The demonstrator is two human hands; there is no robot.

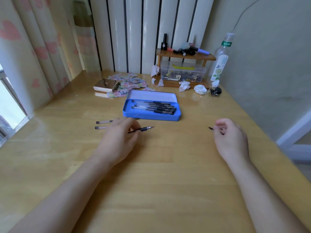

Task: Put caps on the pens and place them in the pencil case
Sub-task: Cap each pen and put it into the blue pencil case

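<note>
Obs., head view. Both my forearms extend over the wooden desk (159,182). My left hand (117,140) rests on the desk, fingers curled around an uncapped pen (143,128); its black grip and metal tip stick out to the right of the fingers, pointing toward my other hand. My right hand (230,138) is well apart from it, fingers bent in and pinching a small dark pen cap (211,128), whose end shows to the left of the fingertips.

Just beyond the left hand: two more pens (103,124) lie side by side on the desk, clear barrels with dark end plugs showing; their far ends are hidden behind my hand, so cap status cannot be told.

Further back, centre: the blue pencil case (129,111) lies open, its lid tilted back. Inside lie several capped pens (154,107) in a row, black caps to the right.

Behind the case: a gold box (106,84) on scattered patterned packets (133,81), crumpled paper balls (200,89), a wooden shelf (185,56) with small cosmetics on top and a clear storage box (182,72) under it, and a clear bottle (222,58) at the right.
</note>
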